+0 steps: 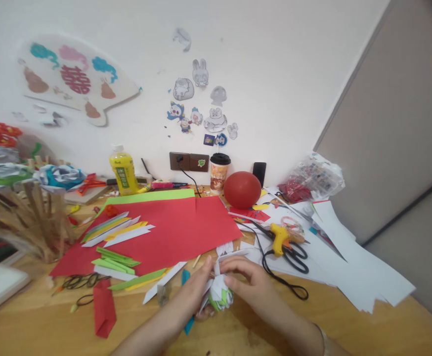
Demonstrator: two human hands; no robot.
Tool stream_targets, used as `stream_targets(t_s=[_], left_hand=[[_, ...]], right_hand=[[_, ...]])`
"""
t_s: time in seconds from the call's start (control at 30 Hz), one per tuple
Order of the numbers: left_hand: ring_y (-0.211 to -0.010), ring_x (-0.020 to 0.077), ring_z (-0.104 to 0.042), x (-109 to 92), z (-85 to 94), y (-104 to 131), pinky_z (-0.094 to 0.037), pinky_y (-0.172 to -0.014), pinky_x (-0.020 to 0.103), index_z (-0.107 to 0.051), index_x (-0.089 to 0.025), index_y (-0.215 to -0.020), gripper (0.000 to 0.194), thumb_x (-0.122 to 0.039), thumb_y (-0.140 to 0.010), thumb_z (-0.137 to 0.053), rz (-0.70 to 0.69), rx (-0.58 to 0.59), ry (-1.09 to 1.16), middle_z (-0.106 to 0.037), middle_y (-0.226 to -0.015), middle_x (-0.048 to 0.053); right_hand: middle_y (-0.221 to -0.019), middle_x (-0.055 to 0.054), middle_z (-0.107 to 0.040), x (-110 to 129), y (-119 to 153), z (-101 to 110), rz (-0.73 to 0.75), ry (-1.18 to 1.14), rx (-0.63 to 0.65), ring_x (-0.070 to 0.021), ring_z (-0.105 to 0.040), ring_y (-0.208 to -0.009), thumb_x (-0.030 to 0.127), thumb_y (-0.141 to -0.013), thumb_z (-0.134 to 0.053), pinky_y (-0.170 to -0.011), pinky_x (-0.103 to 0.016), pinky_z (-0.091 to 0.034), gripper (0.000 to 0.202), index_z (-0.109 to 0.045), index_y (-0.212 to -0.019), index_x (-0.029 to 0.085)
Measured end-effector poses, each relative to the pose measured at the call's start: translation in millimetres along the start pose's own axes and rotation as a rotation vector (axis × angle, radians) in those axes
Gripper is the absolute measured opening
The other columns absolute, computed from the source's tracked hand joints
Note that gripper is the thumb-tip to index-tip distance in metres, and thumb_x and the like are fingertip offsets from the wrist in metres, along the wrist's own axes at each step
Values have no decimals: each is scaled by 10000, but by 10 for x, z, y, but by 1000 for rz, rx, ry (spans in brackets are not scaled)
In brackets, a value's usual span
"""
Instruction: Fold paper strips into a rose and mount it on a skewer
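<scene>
White and green folded paper (221,295) sits between our two hands, right at the fingers. Our left hand (198,286) is on its left side, holding on, and some fingertips show below it. Our right hand (251,283) is on its right side, with thumb and fingers pinched on the white top, where a white strip (234,255) pokes out. We cannot tell if the folded paper touches the wooden table (60,321). A blue strip (189,327) peeks out from behind our left hand. Near our right hand we see a yellow glue gun (280,239).
</scene>
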State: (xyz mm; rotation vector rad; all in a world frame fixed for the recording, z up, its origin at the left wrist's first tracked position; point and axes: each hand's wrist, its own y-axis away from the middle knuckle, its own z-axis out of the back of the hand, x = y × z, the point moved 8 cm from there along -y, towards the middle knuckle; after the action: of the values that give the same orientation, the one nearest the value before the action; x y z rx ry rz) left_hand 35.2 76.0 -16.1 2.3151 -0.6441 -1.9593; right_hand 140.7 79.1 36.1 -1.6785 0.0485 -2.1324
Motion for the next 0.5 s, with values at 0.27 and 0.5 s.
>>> stream_targets(t_s=[0.27, 0.5], left_hand=[[-505, 108, -495, -201, 32, -4, -279, -433, 192, -543, -200, -855, 484, -661, -719, -479, -24, 69, 225, -592, -735, 4], [-679, 163, -562, -428, 154, -2, -408, -615, 221, -660, -188, -760, 188, -369, -710, -652, -302, -10, -277, -645, -717, 13]], right_hand=[[-808, -42, -655, -273, -22, 107, -226, -201, -122, -177, -615, -759, 301, -762, -598, -708, -302, -487, 255, -636, -965, 151], [-963, -71, -680, -206, -14, 39, -109, 8, -72, -189, -628, -826, 237, -768, -582, -746, -325, -504, 257, -647, -1009, 175]])
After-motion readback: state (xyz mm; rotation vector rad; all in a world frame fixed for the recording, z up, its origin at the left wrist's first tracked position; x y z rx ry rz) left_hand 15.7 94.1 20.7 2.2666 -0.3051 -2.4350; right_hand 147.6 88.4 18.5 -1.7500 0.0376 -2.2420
